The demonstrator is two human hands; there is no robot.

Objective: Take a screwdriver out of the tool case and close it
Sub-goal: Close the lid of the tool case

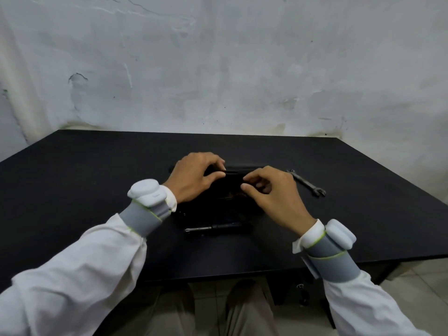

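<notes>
A black tool case (213, 204) lies in the middle of the black table (97, 180), hard to make out against it. My left hand (194, 178) pinches its upper edge from the left. My right hand (274, 192) pinches the same edge from the right, fingertips close to the left hand's. A dark screwdriver (213, 227) with a metal tip pointing left lies on the table just in front of the case, apart from both hands. The case's inside is hidden by shadow and by my hands.
A metal open-ended wrench (306, 183) lies on the table to the right of the case, close to my right hand. A worn white wall stands right behind the table's far edge. My knees show under the near edge.
</notes>
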